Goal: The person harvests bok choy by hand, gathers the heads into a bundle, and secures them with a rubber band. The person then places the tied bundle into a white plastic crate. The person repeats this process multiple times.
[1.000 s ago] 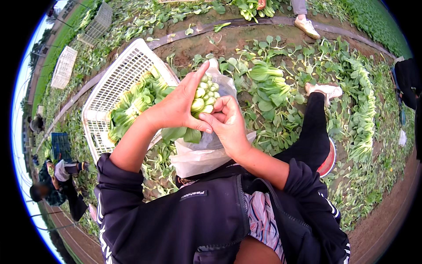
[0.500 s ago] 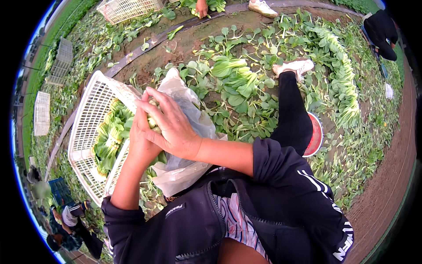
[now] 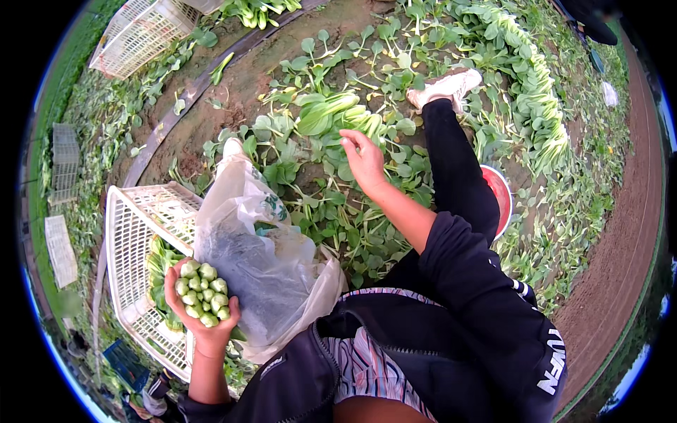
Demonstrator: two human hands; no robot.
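Note:
A bunch of bok choy (image 3: 204, 292) is in my left hand (image 3: 214, 338), its pale cut stem ends facing up. The fingers wrap round its sides, over the near edge of a white plastic crate (image 3: 161, 227). Inside that crate lie more bok choy (image 3: 159, 268), partly hidden by my left hand and the bunch. My right hand (image 3: 364, 163) is held out in front with loosely bent fingers and nothing in them. Just beyond it, a small pile of bok choy (image 3: 326, 114) lies on the ground. Clear plastic sheeting (image 3: 247, 271) covers my left leg.
A long row of bok choy (image 3: 532, 84) curves along the right side. A red bucket with a white rim (image 3: 505, 201) stands beside my right leg. Another white crate (image 3: 144, 35) is at the far left, past a dark strip (image 3: 163, 127). Loose leaves litter the soil.
My hands were together around the bunch; now they are apart. The left one has drawn back toward me with the bunch, and the right one has let go and moved right. The view has shifted.

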